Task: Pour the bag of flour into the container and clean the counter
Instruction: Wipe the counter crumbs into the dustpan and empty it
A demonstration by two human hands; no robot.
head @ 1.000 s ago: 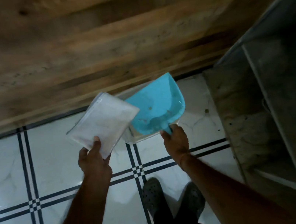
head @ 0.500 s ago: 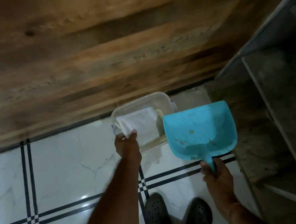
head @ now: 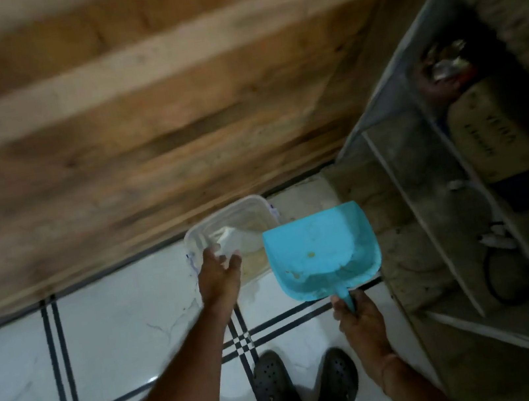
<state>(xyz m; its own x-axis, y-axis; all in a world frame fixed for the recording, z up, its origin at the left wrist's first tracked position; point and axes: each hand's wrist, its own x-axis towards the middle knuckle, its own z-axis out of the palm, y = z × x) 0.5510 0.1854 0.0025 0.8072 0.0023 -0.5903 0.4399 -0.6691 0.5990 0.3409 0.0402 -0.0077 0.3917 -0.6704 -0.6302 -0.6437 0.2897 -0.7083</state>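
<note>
The left hand, fingers spread, hovers over the clear plastic tub; the right hand grips the turquoise plastic dustpan just right of it, likely for emptying.

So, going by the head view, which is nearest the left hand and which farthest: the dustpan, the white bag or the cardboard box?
1. White bag: just beyond the fingertips of the left hand, in the container.
2. Dustpan: to its right, held by the right hand.
3. Cardboard box: far right, on the shelf.
</note>
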